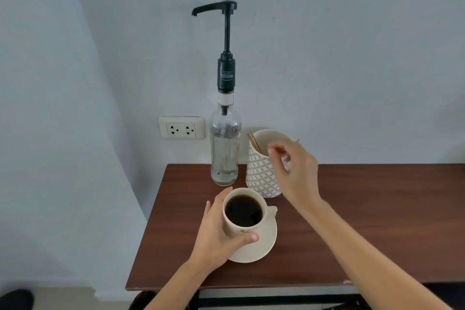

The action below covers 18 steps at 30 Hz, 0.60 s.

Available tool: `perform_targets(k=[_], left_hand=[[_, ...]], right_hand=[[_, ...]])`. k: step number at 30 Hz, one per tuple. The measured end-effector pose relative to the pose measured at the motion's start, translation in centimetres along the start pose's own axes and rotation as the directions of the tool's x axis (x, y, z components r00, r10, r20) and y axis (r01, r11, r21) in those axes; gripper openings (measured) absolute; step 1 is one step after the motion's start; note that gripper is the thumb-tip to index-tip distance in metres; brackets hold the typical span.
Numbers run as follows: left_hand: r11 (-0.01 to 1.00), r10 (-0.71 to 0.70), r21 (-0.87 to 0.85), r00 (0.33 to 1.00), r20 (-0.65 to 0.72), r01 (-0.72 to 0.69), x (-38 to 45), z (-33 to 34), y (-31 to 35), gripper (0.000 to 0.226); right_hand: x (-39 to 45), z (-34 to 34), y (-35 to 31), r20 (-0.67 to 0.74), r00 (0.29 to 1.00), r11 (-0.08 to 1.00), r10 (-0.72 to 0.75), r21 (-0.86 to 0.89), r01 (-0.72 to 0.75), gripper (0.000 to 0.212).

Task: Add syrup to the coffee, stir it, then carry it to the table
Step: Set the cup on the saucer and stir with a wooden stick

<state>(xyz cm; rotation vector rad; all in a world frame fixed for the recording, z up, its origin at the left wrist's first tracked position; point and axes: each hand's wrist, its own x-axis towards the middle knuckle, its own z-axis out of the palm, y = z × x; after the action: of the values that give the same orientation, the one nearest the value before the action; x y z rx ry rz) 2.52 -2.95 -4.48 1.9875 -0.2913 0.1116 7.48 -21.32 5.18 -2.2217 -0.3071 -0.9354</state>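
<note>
While the coffee cup (243,211) is gripped by the left hand (216,231), a wooden stirrer (278,149) is pinched by the right hand (297,173) over the patterned holder (261,173), so stirring is judged next.

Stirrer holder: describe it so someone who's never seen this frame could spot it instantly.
Start at the brown table against the pale wall. At its back edge stands a tall clear syrup bottle with a black pump; the holder is the white cup immediately right of it, behind the coffee cup. Unlike its neighbours, it has a grey diamond lattice pattern and thin wooden sticks poking out.
</note>
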Motion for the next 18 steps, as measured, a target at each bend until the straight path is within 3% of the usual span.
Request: perform_targets(k=[2,5,8,18], left_hand=[[1.000,-0.002,0.009,1.000,0.020,0.001,-0.1,0.0,-0.2,0.082],[1.000,0.008,-0.021,0.999,0.036,-0.007,-0.2,-0.1,-0.3,0.084],[0.999,0.008,-0.033,0.999,0.043,-0.006,-0.3,-0.2,-0.1,0.093],[1.000,-0.006,-0.030,0.998,0.059,0.008,-0.3,-0.5,-0.2,0.084]], right_hand=[[3.6,0.8,-0.1,0.083,0.996,0.997,0.025,-0.080,-0.018,0.009],[6.7,2.8,0.0,0.316,0.925,0.967,0.212,-0.202,-0.153,0.026],[7.4,4.2,0.2,0.413,0.869,0.956,0.272,-0.219,-0.195,0.022],[7.5,1.7,0.4,0.296,0.943,0.988,0.151,-0.089,-0.130,0.010]])
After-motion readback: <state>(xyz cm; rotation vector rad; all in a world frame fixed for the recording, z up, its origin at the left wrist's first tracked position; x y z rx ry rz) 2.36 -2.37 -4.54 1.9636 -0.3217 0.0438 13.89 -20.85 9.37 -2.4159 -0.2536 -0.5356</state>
